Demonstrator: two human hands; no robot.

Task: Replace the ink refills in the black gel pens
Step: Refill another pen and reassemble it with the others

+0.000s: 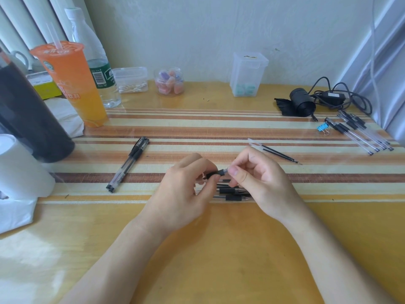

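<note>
Both hands meet over the middle of the table on one black gel pen (pixel 215 173). My left hand (pixel 186 194) grips its black grip section, and my right hand (pixel 260 174) pinches the tip end between thumb and fingers. Under the hands lie several more pens or pen parts (pixel 230 191), partly hidden. Two capped gel pens (pixel 128 164) lie together to the left. Two loose refills (pixel 276 152) lie to the right. A group of several gel pens (pixel 359 133) lies at the far right.
An orange drink cup (pixel 72 84) with a straw, a water bottle (pixel 96 62) and a dark flask (pixel 28 119) stand at the left. Clear boxes (pixel 247 73) and a jar (pixel 169 81) line the wall. A black device with cables (pixel 306 102) and a blue binder clip (pixel 322 127) sit at the right.
</note>
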